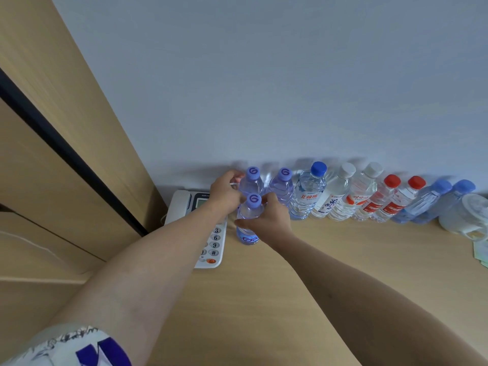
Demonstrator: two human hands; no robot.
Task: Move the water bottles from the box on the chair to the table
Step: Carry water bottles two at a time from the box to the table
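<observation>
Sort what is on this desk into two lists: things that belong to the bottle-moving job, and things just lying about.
Job:
- front purple-capped clear plastic water bottle, held by right hand
- left hand at the back purple-capped bottle
- row of clear plastic bottles along the wall
- light wooden table

Lying about:
- white desk telephone
- white lidded container

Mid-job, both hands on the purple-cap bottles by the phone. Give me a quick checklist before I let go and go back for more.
1. Front purple-cap bottle upright on the table: ok.
2. Right hand has a grip on it: ok.
3. Left hand at the rear purple-cap bottle; grip: cannot tell.
4. Front bottle clear of the phone keypad: ok, beside it.
5. Row along the wall standing: ok.
6. Box on the chair emptied: cannot tell, out of view.
</observation>
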